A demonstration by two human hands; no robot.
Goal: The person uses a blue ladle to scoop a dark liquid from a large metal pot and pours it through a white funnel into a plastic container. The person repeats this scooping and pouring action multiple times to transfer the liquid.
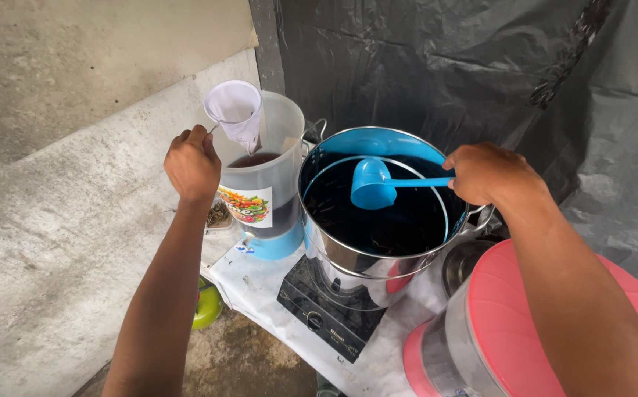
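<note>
Count around the steel pot (378, 257)

We count one steel pot, one blue ladle (375, 185) over it, one stove (326, 316) under it, one clear pitcher (271, 176) left of it, one white cloth strainer (237, 109) above that, one pink-lidded container (510, 331) right of the pot.

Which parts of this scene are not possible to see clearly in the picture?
Head view only:
- Strainer handle: hidden inside the left hand; only the white cloth strainer shows.
- Ladle handle end: covered by the right hand.
- Bottom of the steel pot: lost under dark liquid.
- Pink-lidded container: cut off by the lower edge and crossed by the right forearm.
- Green object: partly behind the left forearm.
</note>
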